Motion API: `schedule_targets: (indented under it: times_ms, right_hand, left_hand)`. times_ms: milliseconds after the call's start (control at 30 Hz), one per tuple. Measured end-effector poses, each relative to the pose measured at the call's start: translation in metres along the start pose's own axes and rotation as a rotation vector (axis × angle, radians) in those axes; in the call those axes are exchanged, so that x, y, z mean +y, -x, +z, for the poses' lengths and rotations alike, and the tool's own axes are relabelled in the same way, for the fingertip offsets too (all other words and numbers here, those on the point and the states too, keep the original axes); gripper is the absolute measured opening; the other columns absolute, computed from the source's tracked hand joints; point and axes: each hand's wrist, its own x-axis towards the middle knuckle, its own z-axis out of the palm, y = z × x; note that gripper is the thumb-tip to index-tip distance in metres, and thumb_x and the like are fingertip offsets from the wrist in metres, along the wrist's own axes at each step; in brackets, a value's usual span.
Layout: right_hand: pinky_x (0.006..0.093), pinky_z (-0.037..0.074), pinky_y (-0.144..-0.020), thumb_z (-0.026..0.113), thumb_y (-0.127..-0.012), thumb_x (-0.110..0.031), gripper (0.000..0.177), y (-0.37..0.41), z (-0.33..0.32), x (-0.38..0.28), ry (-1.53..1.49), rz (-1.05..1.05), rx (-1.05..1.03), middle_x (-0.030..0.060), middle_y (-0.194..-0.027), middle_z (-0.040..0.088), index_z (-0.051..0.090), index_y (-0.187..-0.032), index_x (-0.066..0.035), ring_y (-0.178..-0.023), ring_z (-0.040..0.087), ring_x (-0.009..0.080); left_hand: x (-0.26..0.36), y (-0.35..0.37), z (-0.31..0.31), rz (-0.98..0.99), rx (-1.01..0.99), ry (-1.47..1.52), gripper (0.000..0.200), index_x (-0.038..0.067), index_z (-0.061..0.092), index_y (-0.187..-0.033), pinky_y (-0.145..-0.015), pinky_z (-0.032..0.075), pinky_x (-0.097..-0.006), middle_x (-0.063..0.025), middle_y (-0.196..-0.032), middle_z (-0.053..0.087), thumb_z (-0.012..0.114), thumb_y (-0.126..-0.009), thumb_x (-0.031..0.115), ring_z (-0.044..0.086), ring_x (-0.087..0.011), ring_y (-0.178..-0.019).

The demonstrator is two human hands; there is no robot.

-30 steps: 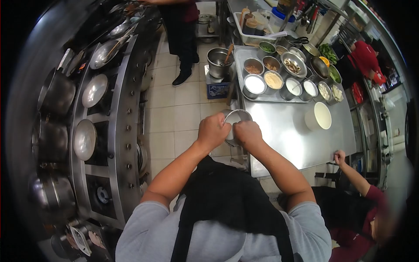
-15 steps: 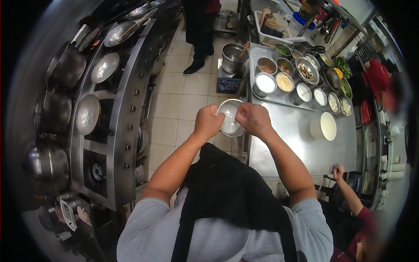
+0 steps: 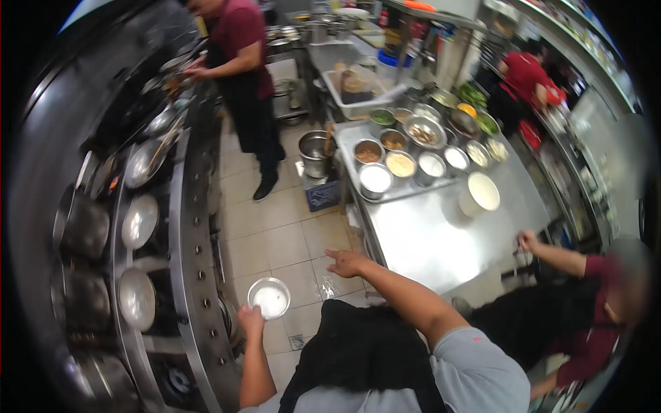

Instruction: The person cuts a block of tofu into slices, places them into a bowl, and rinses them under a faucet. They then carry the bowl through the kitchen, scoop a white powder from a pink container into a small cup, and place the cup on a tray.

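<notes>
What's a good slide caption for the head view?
Left hand holding a bowl, right hand empty, between stove and counter.

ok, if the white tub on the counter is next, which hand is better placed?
Right, I'd say. The right hand looks empty and is nearer the counter and the tub. The left hand is holding a metal bowl toward the stove.

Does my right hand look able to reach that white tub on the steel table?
Probably yes: the right hand looks empty beside the steel table, and nothing appears to stand between it and the white tub.
</notes>
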Motion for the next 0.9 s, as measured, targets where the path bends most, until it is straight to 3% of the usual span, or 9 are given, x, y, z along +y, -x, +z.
schedule_targets:
  times_ms: [67, 167, 300, 367, 600, 667, 800, 867, 900]
  right_hand:
    - [0.0404, 0.044, -0.091, 0.055, -0.086, -0.035, 0.048, 0.010, 0.013, 0.003, 0.062, 0.112, 0.052, 0.0177, -0.103, 0.066, 0.057, -0.122, -0.004, -0.109, 0.057, 0.0333]
    - [0.0403, 0.046, -0.083, 0.057, -0.087, -0.038, 0.042, 0.040, 0.005, -0.003, -0.155, 0.135, 0.007, 0.0165, -0.096, 0.068, 0.062, -0.110, -0.004, -0.099, 0.061, 0.0328]
    - [0.0402, 0.045, -0.066, 0.061, -0.078, -0.032, 0.030, 0.112, -0.026, 0.000, -0.345, 0.080, -0.007, 0.0174, -0.077, 0.062, 0.055, -0.072, -0.002, -0.073, 0.058, 0.0322]
    - [0.0426, 0.045, -0.064, 0.058, -0.075, -0.031, 0.030, 0.161, -0.055, -0.002, -0.349, 0.242, -0.110, 0.0188, -0.072, 0.060, 0.055, -0.072, -0.002, -0.068, 0.056, 0.0345]
    - [0.0421, 0.043, -0.061, 0.060, -0.070, -0.028, 0.024, 0.317, -0.070, 0.107, -0.052, 0.378, -0.034, 0.0173, -0.067, 0.058, 0.054, -0.070, -0.005, -0.067, 0.059, 0.0304]
    - [0.0400, 0.047, -0.066, 0.062, -0.074, -0.033, 0.029, 0.353, -0.050, 0.164, -0.178, 0.658, 0.124, 0.0171, -0.069, 0.060, 0.060, -0.083, -0.005, -0.073, 0.061, 0.0291]
    - [0.0404, 0.050, -0.071, 0.061, -0.082, -0.038, 0.044, 0.396, -0.011, 0.262, -0.357, 0.888, 0.336, 0.0171, -0.086, 0.064, 0.059, -0.108, -0.002, -0.080, 0.061, 0.0300]
    - [0.0434, 0.052, -0.075, 0.056, -0.089, -0.037, 0.053, 0.405, -0.022, 0.284, -1.032, 1.147, 0.400, 0.0203, -0.109, 0.059, 0.048, -0.126, -0.001, -0.089, 0.060, 0.0319]
    - [0.0434, 0.052, -0.075, 0.056, -0.089, -0.037, 0.053, 0.411, -0.023, 0.303, -1.030, 1.144, 0.379, 0.0203, -0.109, 0.059, 0.048, -0.126, -0.001, -0.089, 0.060, 0.0319]
  left_hand:
    - [-0.001, 0.010, -0.016, -0.021, -0.047, 0.105, 0.013, 0.002, 0.044, -0.064, -0.034, 0.042, -0.0308, -0.0052, -0.056, 0.051, 0.053, -0.072, -0.003, 0.051, -0.0146, -0.043]
    - [-0.021, 0.000, -0.031, -0.027, -0.133, 0.071, 0.013, 0.003, 0.044, -0.065, -0.034, 0.043, -0.0292, -0.0048, -0.057, 0.051, 0.051, -0.074, -0.004, 0.051, -0.0145, -0.042]
    - [0.013, 0.000, -0.033, -0.034, -0.193, 0.057, 0.014, 0.004, 0.043, -0.065, -0.041, 0.043, -0.0273, -0.0022, -0.060, 0.050, 0.049, -0.073, -0.005, 0.051, -0.0117, -0.048]
    - [0.042, 0.007, -0.022, 0.156, -0.248, 0.036, 0.011, 0.003, 0.045, -0.066, -0.050, 0.040, -0.0256, -0.0006, -0.062, 0.050, 0.047, -0.072, -0.005, 0.049, -0.0089, -0.055]
    - [0.146, 0.060, 0.077, 0.165, -0.393, 0.119, 0.008, 0.000, 0.052, -0.071, -0.049, 0.030, -0.0246, 0.0015, -0.064, 0.050, 0.046, -0.071, -0.004, 0.041, -0.0066, -0.054]
    - [0.165, 0.085, 0.108, 0.171, -0.501, 0.166, 0.008, 0.002, 0.053, -0.074, -0.056, 0.035, -0.0229, 0.0006, -0.070, 0.053, 0.047, -0.071, -0.001, 0.046, -0.0075, -0.061]
    - [0.212, 0.158, 0.172, 0.068, -0.499, 0.177, 0.009, 0.001, 0.054, -0.076, -0.058, 0.037, -0.0224, 0.0004, -0.072, 0.055, 0.047, -0.070, -0.002, 0.048, -0.0077, -0.062]
    - [0.225, 0.189, 0.200, 0.062, -0.611, 0.263, 0.013, 0.001, 0.058, -0.075, -0.051, 0.033, -0.0224, 0.0015, -0.067, 0.054, 0.047, -0.071, -0.004, 0.045, -0.0058, -0.056]
    - [0.233, 0.206, 0.212, 0.055, -0.592, 0.259, 0.013, 0.001, 0.058, -0.075, -0.051, 0.033, -0.0224, 0.0015, -0.067, 0.054, 0.047, -0.071, -0.004, 0.045, -0.0058, -0.056]
